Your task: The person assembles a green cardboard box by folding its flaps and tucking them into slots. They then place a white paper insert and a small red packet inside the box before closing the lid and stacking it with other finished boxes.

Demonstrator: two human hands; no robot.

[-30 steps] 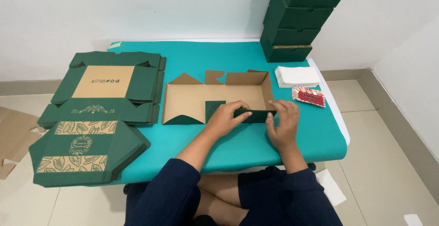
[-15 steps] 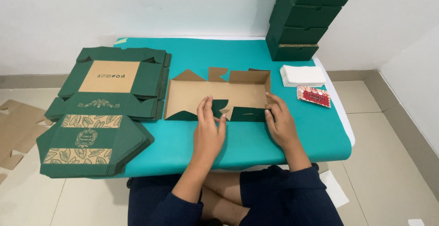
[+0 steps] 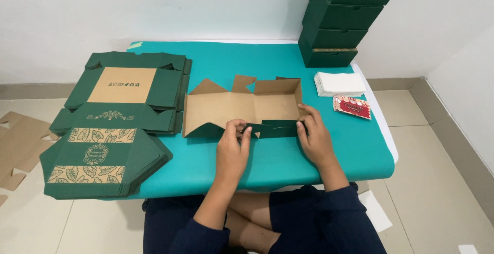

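Note:
A partly folded cardboard box (image 3: 242, 107), brown inside and dark green outside, lies in the middle of the teal table (image 3: 288, 156). My left hand (image 3: 232, 148) pinches the near green wall of the box at its middle. My right hand (image 3: 314, 135) holds the same wall at its right end, fingers curled over the edge. The back flaps of the box stand up.
A stack of flat green box blanks (image 3: 110, 125) covers the table's left side and overhangs its front. Assembled green boxes (image 3: 342, 17) are piled at the back right. A white napkin stack (image 3: 339, 83) and a red packet (image 3: 352, 106) lie right of the box. Cardboard scraps (image 3: 20, 146) lie on the floor.
My left hand has shifted along the near wall and now pinches it; my right hand stays at the right end. The camera view has tilted slightly.

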